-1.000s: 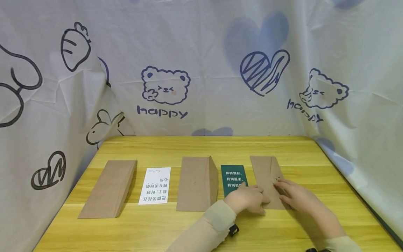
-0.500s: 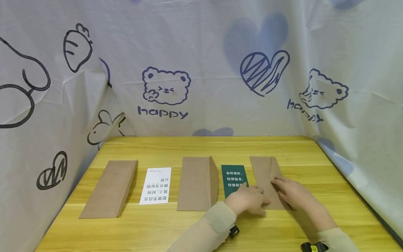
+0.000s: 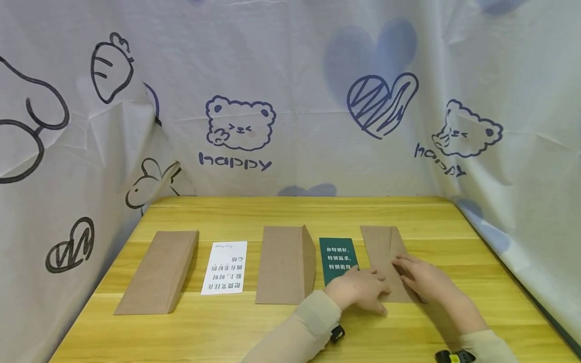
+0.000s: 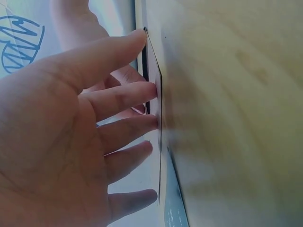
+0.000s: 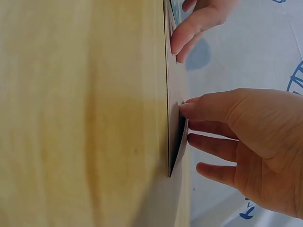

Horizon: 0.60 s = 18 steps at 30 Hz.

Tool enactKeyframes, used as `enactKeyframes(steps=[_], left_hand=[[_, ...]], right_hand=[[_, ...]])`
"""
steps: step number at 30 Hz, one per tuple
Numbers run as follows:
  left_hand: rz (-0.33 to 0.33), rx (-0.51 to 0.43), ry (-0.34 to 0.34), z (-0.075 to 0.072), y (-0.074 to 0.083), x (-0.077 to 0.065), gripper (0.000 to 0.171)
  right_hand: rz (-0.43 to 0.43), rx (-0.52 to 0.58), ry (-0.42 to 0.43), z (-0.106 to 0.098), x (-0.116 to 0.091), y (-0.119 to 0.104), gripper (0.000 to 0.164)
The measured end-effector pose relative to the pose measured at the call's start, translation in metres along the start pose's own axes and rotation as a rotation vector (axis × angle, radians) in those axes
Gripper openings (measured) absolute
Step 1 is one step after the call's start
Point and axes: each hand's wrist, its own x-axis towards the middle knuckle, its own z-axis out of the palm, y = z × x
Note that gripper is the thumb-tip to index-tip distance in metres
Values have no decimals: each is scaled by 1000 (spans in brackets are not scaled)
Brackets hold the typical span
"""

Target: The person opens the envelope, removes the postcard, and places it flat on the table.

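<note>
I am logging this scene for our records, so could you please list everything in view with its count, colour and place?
brown paper bags: three, kraft brown, lying flat in a row on the table, at left, middle and right.
white card: one, white with dark print, between the left and middle bags.
green card: one, dark green with white print, between the middle and right bags.
table: one, yellow wood, under everything.
backdrop cloth: one, white with dark blue bears, hearts and "happy", behind and beside the table.
left hand: one, fingers straight, pressing the near left part of the right bag.
right hand: one, fingers on the right bag's fold, lifting a flap edge in the right wrist view.
</note>
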Motion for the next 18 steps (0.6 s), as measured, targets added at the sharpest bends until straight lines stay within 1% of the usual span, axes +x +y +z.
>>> enactKeyframes(steps=[11, 15, 18], left_hand=[[-6, -25, -13, 0, 3, 3, 56], [-10, -28, -11, 1, 4, 3, 55], [-12, -31, -10, 2, 4, 4, 55]], right_hand=[[16, 54, -32, -4, 0, 5, 39], [-10, 44, -2, -4, -2, 6, 38], [-65, 12, 49, -5, -5, 7, 35]])
